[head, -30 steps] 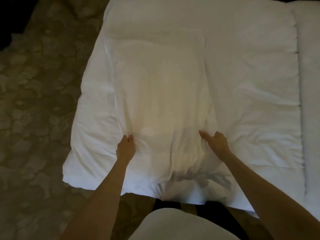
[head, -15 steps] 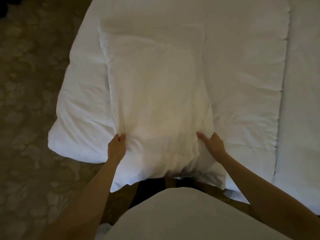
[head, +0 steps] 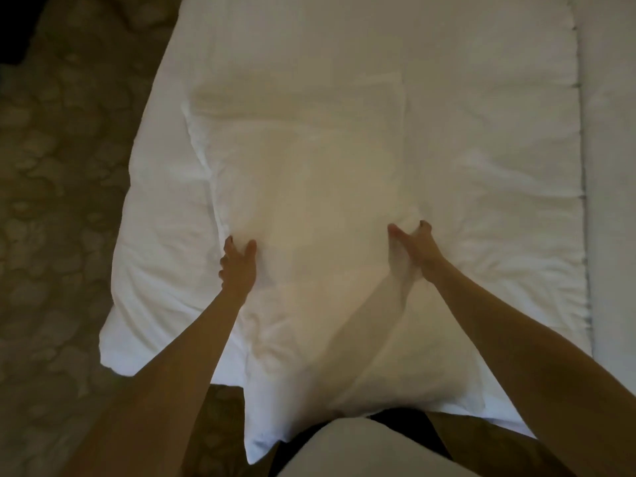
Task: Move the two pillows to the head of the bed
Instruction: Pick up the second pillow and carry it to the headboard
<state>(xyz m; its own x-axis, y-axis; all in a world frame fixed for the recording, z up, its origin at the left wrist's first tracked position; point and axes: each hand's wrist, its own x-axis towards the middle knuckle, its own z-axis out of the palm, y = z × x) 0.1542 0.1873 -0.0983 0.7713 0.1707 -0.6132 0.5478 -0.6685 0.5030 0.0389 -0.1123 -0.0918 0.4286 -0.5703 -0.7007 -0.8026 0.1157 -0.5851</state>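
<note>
Both bare arms reach forward and down from the near edge of the view, roughly parallel, elbows almost straight. The left hand (head: 237, 266) sits at the left side of a white pillow (head: 309, 208), thumb on top and fingers curled over the edge, pinching the fabric. The right hand (head: 418, 247) is at the pillow's right side, thumb and fingers closed around a bunched fold of the pillowcase, so each hand grips one side of the same pillow. That pillow lies lengthwise, its far end away from the person and its near corner hanging past the near edge of what lies beneath it. Under it is a second white cushioned layer (head: 499, 201), wider, sticking out to the left and right; whether this is the second pillow or a folded duvet cannot be told. So one pillow is certain, and two hands. Farther right runs a white strip of bed (head: 612, 166), touching the layer along a seam. On the left is a patterned carpet (head: 62, 201), dim and brownish.
</note>
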